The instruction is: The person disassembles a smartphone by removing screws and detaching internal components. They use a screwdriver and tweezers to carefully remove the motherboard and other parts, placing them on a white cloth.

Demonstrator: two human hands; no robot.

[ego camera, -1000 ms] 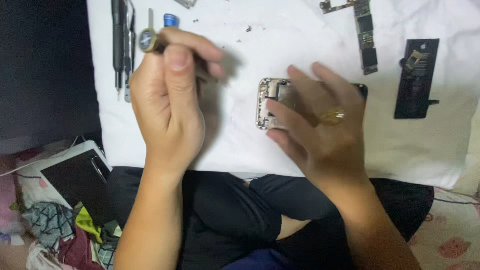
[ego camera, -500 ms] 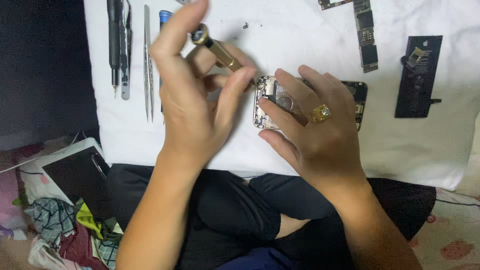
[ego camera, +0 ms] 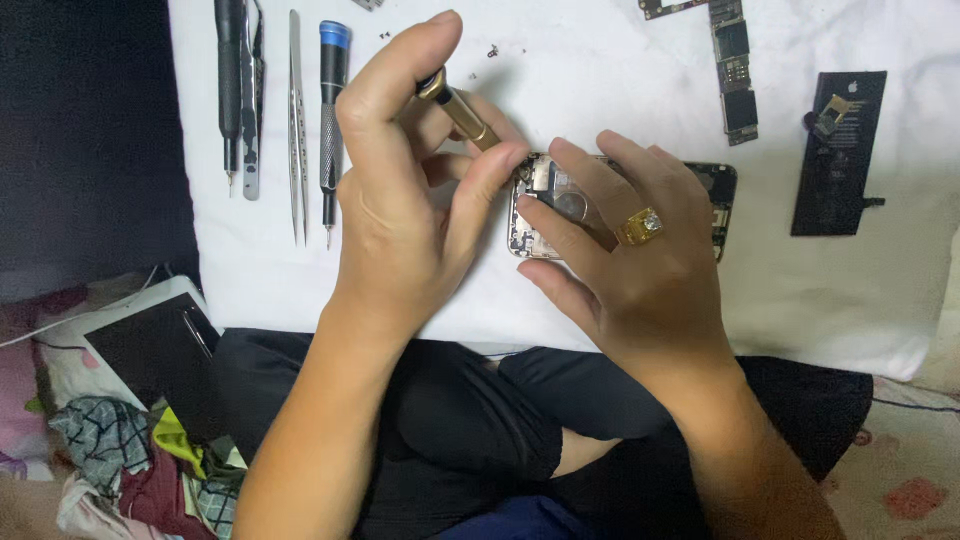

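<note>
Closest to me, my legs are crossed in dark trousers, and down past my left elbow a dark tablet [ego camera: 150, 350] lies on a heap of crumpled cloth [ego camera: 110, 450]. Moving up, my left hand [ego camera: 410, 210] is pinched around a gold-tipped screwdriver [ego camera: 458, 105], thumb and fingers closed on the shaft, forefinger capping its top, the tip angled down into the opened phone [ego camera: 545, 205]. My right hand [ego camera: 630, 270], gold ring showing, is pressed flat over that phone, fingers spread across its open body and holding it steady on the white cloth [ego camera: 800, 290]; it grips nothing, it just pins the phone between my two hands. I judge the job well into the strip-down: the inside of the phone is bare, and beyond my right hand the black battery [ego camera: 838, 150] already lies out on the cloth, with a long circuit board [ego camera: 735, 70] further up above my right fingers. A few tiny dark specks [ego camera: 490, 50], likely screws, sit just past the screwdriver's cap. What remains, I'd say, is whatever is fastened at the phone's near-left corner where the tip points; I can't see that screw itself. Farthest out, beyond my left hand, a blue-capped screwdriver [ego camera: 332, 110], tweezers [ego camera: 296, 120] and a black tool [ego camera: 232, 80] lie in a row.
</note>
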